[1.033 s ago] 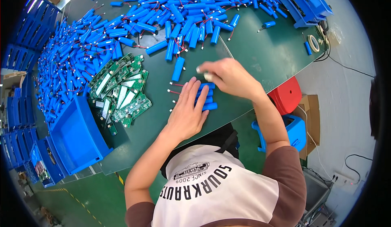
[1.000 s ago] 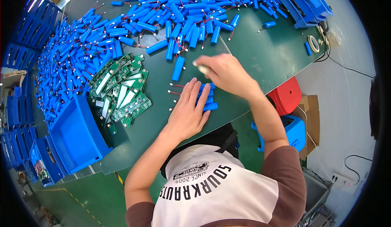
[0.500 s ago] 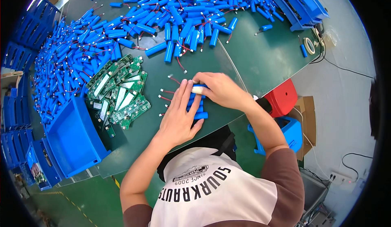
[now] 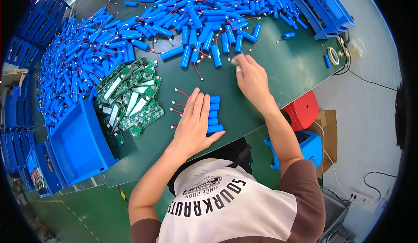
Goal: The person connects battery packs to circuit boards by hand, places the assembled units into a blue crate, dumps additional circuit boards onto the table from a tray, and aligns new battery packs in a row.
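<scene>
My left hand (image 4: pixel 191 121) lies flat, fingers stretched, across a row of blue cylindrical batteries (image 4: pixel 215 106). Their right ends show beyond my fingers; the middle of the row is hidden beneath my hand. Thin red leads with white connectors (image 4: pixel 175 104) stick out on the row's left side. My right hand (image 4: pixel 252 79) is above the table, up and right of the row, close to the near edge of a big battery pile (image 4: pixel 191 25). Its thumb and forefinger point toward the pile, with a white cover on a fingertip. The fingertips are slightly blurred, and no battery shows in them.
Green circuit boards (image 4: pixel 135 97) lie heaped left of the row. Beside them stands a blue bin (image 4: pixel 80 143). Another blue bin (image 4: pixel 322 10) is at the far right, near a tape roll (image 4: pixel 333 55) and cables. A red stool (image 4: pixel 302 110) stands beyond the table's right edge.
My right hand has left the row's upper end and moved up and right toward the pile. The left hand stays on the row, its fingers closer together.
</scene>
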Demonstrator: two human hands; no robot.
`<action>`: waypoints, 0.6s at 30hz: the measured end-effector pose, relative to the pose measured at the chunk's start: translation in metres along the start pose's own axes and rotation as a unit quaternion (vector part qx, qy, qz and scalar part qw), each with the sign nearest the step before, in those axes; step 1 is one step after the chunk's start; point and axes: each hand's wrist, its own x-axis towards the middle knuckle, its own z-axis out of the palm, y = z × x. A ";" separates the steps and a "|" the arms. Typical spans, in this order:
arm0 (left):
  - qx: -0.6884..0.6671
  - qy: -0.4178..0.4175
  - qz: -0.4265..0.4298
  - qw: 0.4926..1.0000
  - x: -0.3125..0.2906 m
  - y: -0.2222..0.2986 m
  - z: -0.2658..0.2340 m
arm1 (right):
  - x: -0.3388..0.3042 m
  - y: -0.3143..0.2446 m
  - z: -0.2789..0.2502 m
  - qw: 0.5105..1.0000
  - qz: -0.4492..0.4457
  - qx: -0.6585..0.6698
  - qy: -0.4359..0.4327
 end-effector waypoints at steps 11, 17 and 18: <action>0.006 0.023 -0.013 1.000 -0.003 0.001 0.002 | 0.024 -0.019 0.018 0.988 0.115 0.083 0.056; -0.027 0.050 -0.013 0.998 -0.001 -0.005 0.001 | -0.007 -0.035 -0.011 0.935 0.059 0.337 -0.096; -0.025 0.061 -0.004 0.998 0.001 -0.004 0.002 | -0.006 -0.041 -0.016 0.941 -0.026 0.292 -0.167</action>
